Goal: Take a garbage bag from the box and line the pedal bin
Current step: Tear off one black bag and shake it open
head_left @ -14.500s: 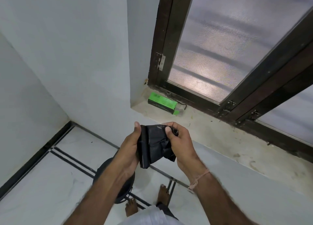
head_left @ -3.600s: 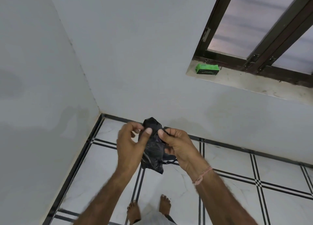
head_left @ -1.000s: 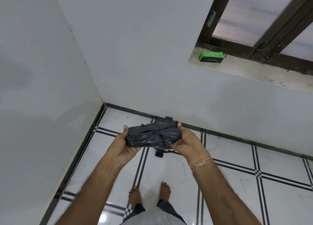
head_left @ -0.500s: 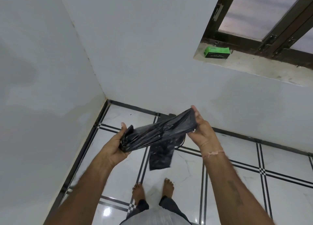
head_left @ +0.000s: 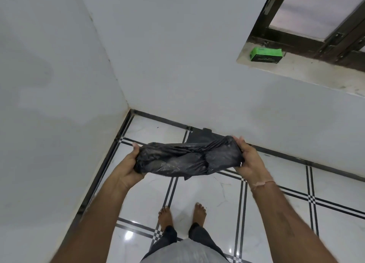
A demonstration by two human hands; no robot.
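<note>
Overhead, from the head camera, the person stood barefoot in the corner of a room and looked down along both forearms. The black garbage bag [head_left: 187,160] was stretched level between the two hands, in the air above the floor [head_left: 217,191] and in front of the feet [head_left: 165,216]. It was crumpled and twisted along its middle, with a small flap hanging from its lower edge.

The left hand [head_left: 128,167] gripped the bag's left end, thumb lying over the top edge and fingers [head_left: 138,166] curled underneath and mostly hidden by the plastic. The right hand [head_left: 249,162] gripped the right end in the same way, thumb on top and fingers wrapped round the bunched edge. A thin thread band [head_left: 262,184] circled the right wrist.

Just behind the bag, at the foot of the far wall [head_left: 177,65], a dark squarish shape [head_left: 199,135] showed; whether it was part of the bag or something on the floor could not be told.

Far to the right and well apart from the hands, the green box [head_left: 265,54] lay on its side on the pale windowsill [head_left: 316,75], close to the sill's left end and just beside the dark window frame [head_left: 296,35]. The floor was white glossy tile with thin black double lines, and a black strip ran along the base of both walls.
</note>
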